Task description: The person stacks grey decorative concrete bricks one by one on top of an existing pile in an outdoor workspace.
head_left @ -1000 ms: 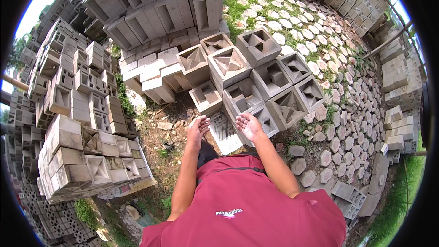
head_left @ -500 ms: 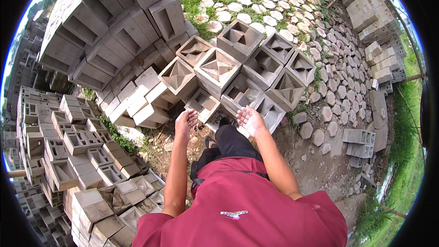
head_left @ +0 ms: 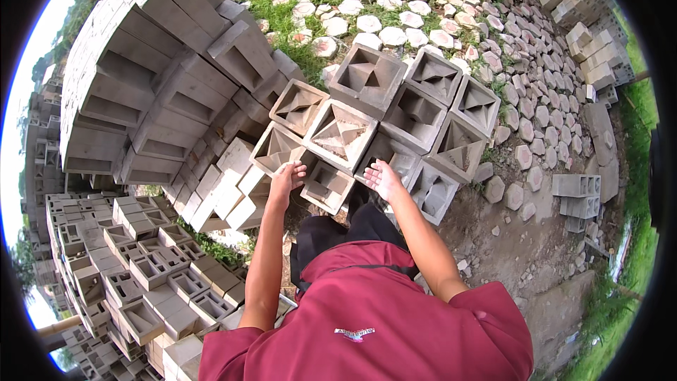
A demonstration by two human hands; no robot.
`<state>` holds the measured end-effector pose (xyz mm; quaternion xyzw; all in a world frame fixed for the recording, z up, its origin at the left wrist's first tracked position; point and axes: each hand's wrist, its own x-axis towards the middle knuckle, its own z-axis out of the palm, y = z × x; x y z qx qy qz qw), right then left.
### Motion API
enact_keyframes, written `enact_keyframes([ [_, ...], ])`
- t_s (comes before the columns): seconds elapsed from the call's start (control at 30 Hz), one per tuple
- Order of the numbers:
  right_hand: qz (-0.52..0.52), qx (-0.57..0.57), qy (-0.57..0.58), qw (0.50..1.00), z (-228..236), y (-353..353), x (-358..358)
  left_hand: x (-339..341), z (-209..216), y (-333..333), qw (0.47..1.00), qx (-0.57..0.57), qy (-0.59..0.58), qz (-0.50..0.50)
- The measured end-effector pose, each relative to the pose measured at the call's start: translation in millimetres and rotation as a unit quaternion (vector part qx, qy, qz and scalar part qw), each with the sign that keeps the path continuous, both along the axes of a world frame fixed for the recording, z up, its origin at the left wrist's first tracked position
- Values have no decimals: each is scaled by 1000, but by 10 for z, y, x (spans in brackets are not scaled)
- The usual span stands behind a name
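Both hands reach for the grey hollow square concrete block [head_left: 326,185] lying nearest in the ground row, the left hand [head_left: 287,176] curled at its edge, the right hand [head_left: 384,178] spread open and empty just beside it; lifting calls for grips on opposite walls.

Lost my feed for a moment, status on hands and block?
Left hand and right hand open, at either side of the small hollow concrete block. Neighbouring hollow blocks packed close around it.
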<state>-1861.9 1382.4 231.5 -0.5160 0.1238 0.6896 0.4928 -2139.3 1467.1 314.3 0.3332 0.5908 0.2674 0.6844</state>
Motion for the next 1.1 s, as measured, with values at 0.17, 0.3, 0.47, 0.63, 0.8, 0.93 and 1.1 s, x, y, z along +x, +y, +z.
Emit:
enact_keyframes([
  [0.17, 21, -61, -72, 995, -228, 419, -24, 222, -367, 538, 989, 30, 131, -66],
  [0.3, 86, -59, -142, 984, -274, 685, -53, 310, -866, 992, 943, 153, 251, -159],
  [0.47, 129, -69, -252, 957, -138, 986, -187, 447, -1169, 1390, 862, 175, 385, -278],
  [0.63, 199, -101, -395, 891, -423, 1101, -120, 841, -1269, 1619, 860, 153, 354, -334],
  [0.8, 309, -131, -533, 777, -532, 1189, -245, 849, -1417, 1698, 844, 188, 378, -331],
  [0.93, 296, -116, -556, 768, -629, 1123, -149, 916, -1422, 1715, 806, 221, 409, -366],
  [1.1, 326, -64, -514, 791, -435, 1241, -175, 702, -1530, 1773, 778, 317, 369, -397],
])
